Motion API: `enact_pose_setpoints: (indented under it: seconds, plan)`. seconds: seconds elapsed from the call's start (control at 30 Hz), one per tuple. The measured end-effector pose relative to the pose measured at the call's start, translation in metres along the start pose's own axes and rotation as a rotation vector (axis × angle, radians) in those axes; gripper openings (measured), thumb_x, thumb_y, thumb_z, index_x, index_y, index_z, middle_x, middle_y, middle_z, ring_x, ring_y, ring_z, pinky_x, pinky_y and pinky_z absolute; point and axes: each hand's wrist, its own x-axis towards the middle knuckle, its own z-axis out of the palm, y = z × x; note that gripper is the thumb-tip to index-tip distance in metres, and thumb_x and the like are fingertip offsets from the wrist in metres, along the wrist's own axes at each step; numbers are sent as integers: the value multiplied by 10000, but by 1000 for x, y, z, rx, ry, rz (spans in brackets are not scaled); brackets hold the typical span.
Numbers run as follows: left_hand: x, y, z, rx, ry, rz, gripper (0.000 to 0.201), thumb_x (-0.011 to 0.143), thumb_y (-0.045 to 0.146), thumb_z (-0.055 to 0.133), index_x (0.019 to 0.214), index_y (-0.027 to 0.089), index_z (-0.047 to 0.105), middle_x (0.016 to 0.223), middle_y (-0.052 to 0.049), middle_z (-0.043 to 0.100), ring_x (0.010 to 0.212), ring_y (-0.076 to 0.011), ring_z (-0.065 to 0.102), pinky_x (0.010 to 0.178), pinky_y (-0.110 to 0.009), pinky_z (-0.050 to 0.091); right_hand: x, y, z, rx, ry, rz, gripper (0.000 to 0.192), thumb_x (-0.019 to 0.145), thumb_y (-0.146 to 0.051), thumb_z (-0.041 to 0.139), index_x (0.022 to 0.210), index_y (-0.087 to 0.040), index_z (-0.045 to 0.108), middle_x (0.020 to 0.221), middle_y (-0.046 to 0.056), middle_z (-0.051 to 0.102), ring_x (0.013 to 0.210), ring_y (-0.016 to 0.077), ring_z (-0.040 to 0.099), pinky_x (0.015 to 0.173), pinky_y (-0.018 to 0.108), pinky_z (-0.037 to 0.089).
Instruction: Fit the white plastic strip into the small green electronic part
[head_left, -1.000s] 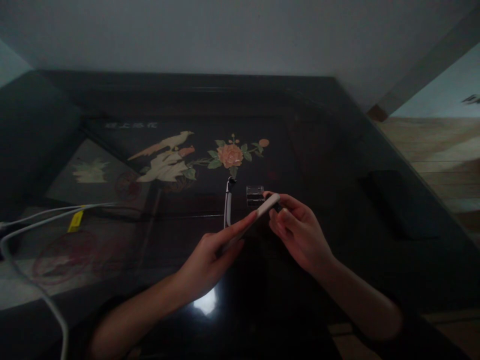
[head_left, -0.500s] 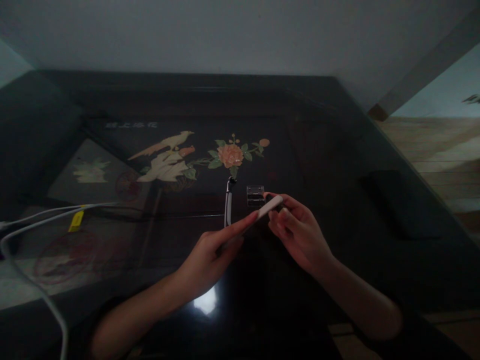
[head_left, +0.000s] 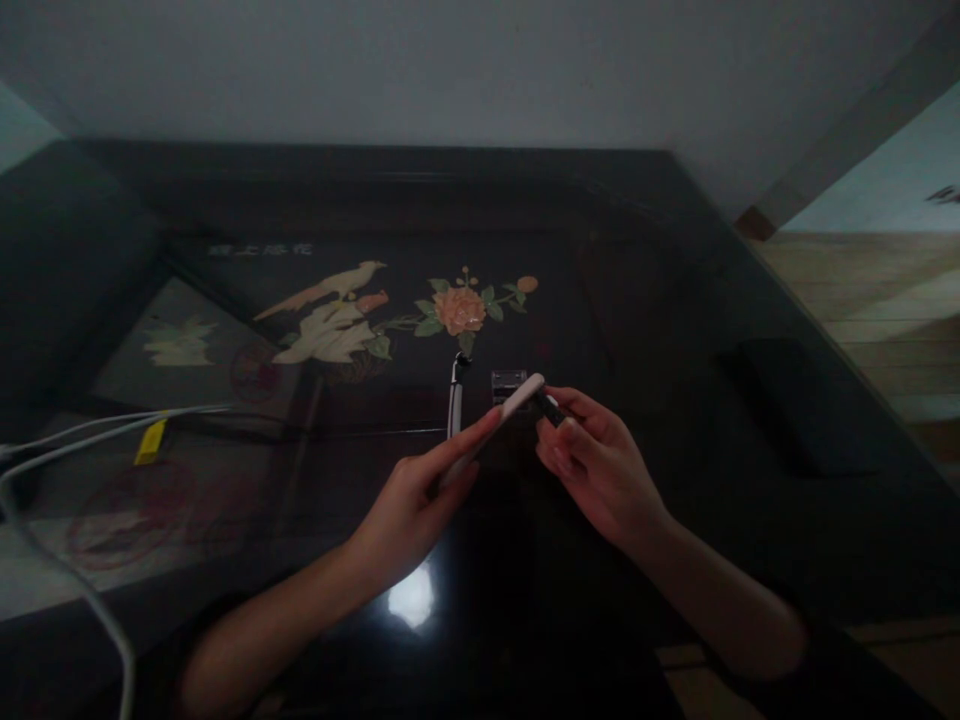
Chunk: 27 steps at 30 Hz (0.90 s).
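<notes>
1. a slim white bar-shaped device (head_left: 501, 422) is held aslant above the dark glossy inlaid table (head_left: 675, 300), its far end raised toward the right.
2. the left hand (head_left: 409, 510) is closed around the lower part of the device, with the index finger laid along its edge.
3. the right hand (head_left: 600, 470) is curled at the device's upper end, where a small dark piece (head_left: 550, 408) is pinched between thumb and fingertips; what that piece is cannot be told in the dim light.
4. a small clear plastic box (head_left: 508, 382) is seen on the table just behind the device's tip.
5. a thin white-and-dark stick-like object (head_left: 454, 400) lies just left of the box.
6. white cables (head_left: 67, 440) with a yellow tag (head_left: 151, 441) are laid across the table's left side, well apart from the hands.
7. a flat dark rectangular object (head_left: 787, 400) rests on the right part of the table.
</notes>
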Motion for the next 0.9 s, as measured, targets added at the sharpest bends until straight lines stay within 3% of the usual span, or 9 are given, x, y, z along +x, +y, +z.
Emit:
enact_pose_setpoints:
  seconds: [0.2, 0.37, 0.53, 0.6, 0.7, 0.9]
  plan:
    - [-3, -1, 2, 2, -53, 21, 531, 967, 198, 489, 1486, 290, 424, 1280, -25, 702, 996, -162, 716, 876, -258, 571, 0, -2, 0, 11, 17, 21, 325, 701, -361, 843, 948, -198, 707, 558, -86, 434, 457, 51, 272, 443, 247, 198]
    - [-5, 1, 3, -8, -80, 61, 517, 967, 189, 489, 1476, 270, 450, 1237, -35, 716, 943, -147, 708, 807, -213, 568, 1, -2, 1, -8, 21, -12, 333, 703, -370, 837, 975, -211, 731, 555, -83, 433, 458, 55, 275, 434, 240, 205]
    - [-7, 1, 4, -14, -115, 117, 531, 961, 148, 489, 1476, 269, 445, 987, 5, 767, 596, -68, 626, 571, -140, 514, 2, -1, 1, -27, 7, -28, 320, 702, -384, 834, 969, -231, 746, 559, -78, 457, 460, 57, 282, 430, 233, 210]
    - [-6, 2, 4, -26, -118, 117, 533, 958, 143, 496, 1474, 265, 447, 1021, -2, 770, 649, -79, 660, 620, -152, 537, 2, -1, 1, -13, 16, -26, 321, 695, -380, 842, 961, -229, 745, 561, -80, 455, 459, 53, 288, 431, 226, 217]
    - [-4, 3, 3, -43, -107, 74, 517, 960, 147, 495, 1459, 278, 469, 1250, -20, 716, 926, -127, 717, 847, -220, 562, 1, 0, 1, 7, 32, -6, 351, 683, -389, 855, 962, -211, 739, 550, -84, 447, 461, 51, 284, 433, 223, 220]
    - [0, 1, 0, -42, -47, 13, 507, 974, 192, 494, 1466, 305, 448, 1431, 3, 584, 1238, -169, 614, 1047, -281, 480, 0, 1, 0, 43, 3, 18, 341, 677, -382, 866, 919, -195, 714, 523, -89, 443, 453, 50, 283, 440, 232, 202]
